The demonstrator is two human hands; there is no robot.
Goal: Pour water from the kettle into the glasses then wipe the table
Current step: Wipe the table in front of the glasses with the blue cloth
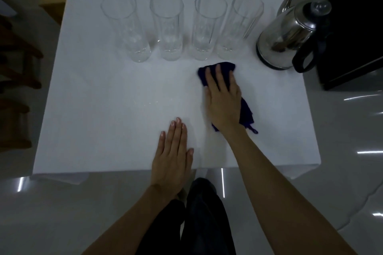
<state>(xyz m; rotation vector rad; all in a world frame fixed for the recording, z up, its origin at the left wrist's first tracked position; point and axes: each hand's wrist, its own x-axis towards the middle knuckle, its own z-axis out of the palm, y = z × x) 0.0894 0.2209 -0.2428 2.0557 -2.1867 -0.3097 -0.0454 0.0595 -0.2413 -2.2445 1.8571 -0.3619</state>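
Observation:
Several tall clear glasses (167, 27) stand in a row across the far part of the white table (93, 109). A steel kettle (290, 35) with a black handle sits at the far right, upright. My right hand (222, 99) lies flat on a dark blue cloth (245, 113), pressing it onto the table just in front of the right-hand glasses. My left hand (173, 155) rests flat on the table near the front edge, fingers together, holding nothing. A few small water drops (152, 102) glint on the table left of the cloth.
A black box-like object (356, 37) stands right of the table, close behind the kettle. Dark wooden furniture (18, 68) is at the left. Glossy floor surrounds the table, and my dark-trousered legs (199, 213) are below its front edge.

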